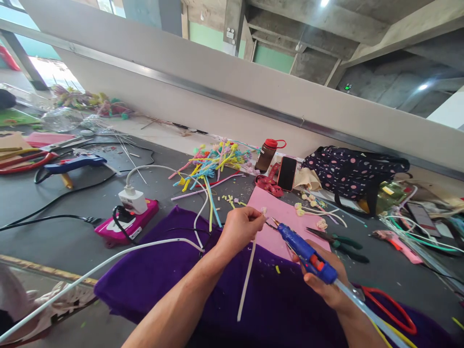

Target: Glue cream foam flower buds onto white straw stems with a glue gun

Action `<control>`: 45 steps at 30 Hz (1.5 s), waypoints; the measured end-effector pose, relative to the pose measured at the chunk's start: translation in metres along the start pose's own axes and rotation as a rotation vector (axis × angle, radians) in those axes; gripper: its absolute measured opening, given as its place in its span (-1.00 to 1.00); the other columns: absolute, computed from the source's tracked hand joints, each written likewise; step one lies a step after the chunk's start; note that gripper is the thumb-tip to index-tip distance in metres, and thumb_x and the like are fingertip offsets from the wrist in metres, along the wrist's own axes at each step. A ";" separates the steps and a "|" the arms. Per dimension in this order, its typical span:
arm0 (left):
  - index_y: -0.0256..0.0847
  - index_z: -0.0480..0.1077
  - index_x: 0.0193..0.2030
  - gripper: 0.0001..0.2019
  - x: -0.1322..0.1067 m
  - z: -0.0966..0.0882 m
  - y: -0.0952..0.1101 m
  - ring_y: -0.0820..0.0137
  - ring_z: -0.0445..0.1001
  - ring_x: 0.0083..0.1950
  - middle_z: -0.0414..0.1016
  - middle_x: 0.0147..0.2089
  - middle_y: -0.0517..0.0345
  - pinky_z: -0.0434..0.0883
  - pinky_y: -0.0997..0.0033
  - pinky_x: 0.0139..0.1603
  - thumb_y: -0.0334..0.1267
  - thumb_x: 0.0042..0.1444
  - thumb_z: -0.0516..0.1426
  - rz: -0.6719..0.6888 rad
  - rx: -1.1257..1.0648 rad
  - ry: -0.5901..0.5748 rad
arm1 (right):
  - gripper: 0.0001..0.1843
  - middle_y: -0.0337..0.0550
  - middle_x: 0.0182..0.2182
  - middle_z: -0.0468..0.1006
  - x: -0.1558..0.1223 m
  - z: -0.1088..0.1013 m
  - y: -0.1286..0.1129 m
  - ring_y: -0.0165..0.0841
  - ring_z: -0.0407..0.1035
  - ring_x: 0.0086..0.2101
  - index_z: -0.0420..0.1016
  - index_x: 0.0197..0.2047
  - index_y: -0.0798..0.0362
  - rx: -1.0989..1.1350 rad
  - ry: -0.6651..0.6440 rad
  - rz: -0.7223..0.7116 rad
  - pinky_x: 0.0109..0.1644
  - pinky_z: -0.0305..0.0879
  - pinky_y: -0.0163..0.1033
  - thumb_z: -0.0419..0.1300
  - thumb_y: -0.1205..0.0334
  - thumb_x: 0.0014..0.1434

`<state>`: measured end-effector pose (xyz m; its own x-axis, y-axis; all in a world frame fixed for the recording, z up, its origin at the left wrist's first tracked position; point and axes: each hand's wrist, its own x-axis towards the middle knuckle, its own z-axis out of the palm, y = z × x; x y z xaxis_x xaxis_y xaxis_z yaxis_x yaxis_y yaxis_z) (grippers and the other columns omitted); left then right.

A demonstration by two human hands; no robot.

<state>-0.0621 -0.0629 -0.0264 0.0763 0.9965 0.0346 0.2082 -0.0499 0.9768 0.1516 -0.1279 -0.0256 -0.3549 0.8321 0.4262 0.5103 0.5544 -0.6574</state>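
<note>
My left hand [243, 224] pinches a small pale flower [264, 210], and a long white pipe-cleaner stem [247, 282] hangs down below the fingers. Close to its right, my right hand [328, 278] is wrapped round a blue hot glue gun [308, 253]. The gun's nozzle points up and left at the flower; whether it touches is too small to tell. A clear glue stick [357, 304] juts from the gun's back end. Under both hands lie a pink sheet [266, 200] and a purple cloth [159, 270].
Green-handled pliers [344, 241] and red-handled scissors [391, 307] lie at the right. Coloured pipe-cleaner flowers [221, 162] are heaped behind, by a bottle [266, 154] and a phone [287, 173]. A magenta power strip [126, 224] trails cables at the left, near another blue glue gun [76, 164].
</note>
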 end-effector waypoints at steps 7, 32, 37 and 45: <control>-0.30 0.31 -0.58 -0.71 0.003 -0.017 0.009 0.69 0.07 -0.75 0.34 -0.63 0.25 -0.06 0.60 -0.75 -0.09 -0.10 0.18 -0.106 -0.465 -0.127 | -0.79 -0.12 -0.40 0.41 0.009 0.010 0.020 -0.29 0.31 -0.39 0.35 -0.22 0.07 -0.412 -0.176 -0.082 -0.32 0.24 -0.22 0.16 0.21 0.04; -0.32 0.37 -0.54 -0.79 -0.010 0.004 0.008 0.69 0.05 -0.76 0.34 -0.66 0.26 -0.08 0.62 -0.77 -0.19 -0.07 0.16 -0.253 -0.437 -0.532 | -0.80 -0.11 -0.29 0.49 0.045 0.004 0.001 -0.38 0.41 -0.30 0.43 -0.19 0.04 -0.339 0.038 -0.451 -0.26 0.36 -0.27 0.18 0.43 0.08; -0.30 0.35 -0.55 -0.77 -0.010 0.004 0.009 0.67 0.07 -0.75 0.35 -0.65 0.25 -0.08 0.60 -0.74 -0.15 -0.05 0.14 -0.227 -0.359 -0.544 | -0.80 -0.09 -0.27 0.49 0.042 0.001 0.001 -0.36 0.40 -0.28 0.42 -0.20 0.06 -0.343 0.011 -0.457 -0.23 0.34 -0.26 0.17 0.44 0.08; -0.29 0.34 -0.62 -0.70 -0.012 0.007 0.007 0.61 0.03 -0.67 0.23 -0.69 0.29 -0.03 0.55 -0.64 -0.11 -0.02 0.08 -0.037 0.041 -0.439 | -0.94 -0.15 -0.37 0.46 0.046 -0.015 0.000 -0.39 0.36 -0.33 0.41 -0.32 0.07 -0.152 -0.036 -0.175 -0.25 0.26 -0.29 0.13 0.39 0.13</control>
<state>-0.0544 -0.0757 -0.0217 0.4734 0.8749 -0.1022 0.2565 -0.0260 0.9662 0.1470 -0.0899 0.0032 -0.4748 0.7236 0.5010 0.5497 0.6884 -0.4733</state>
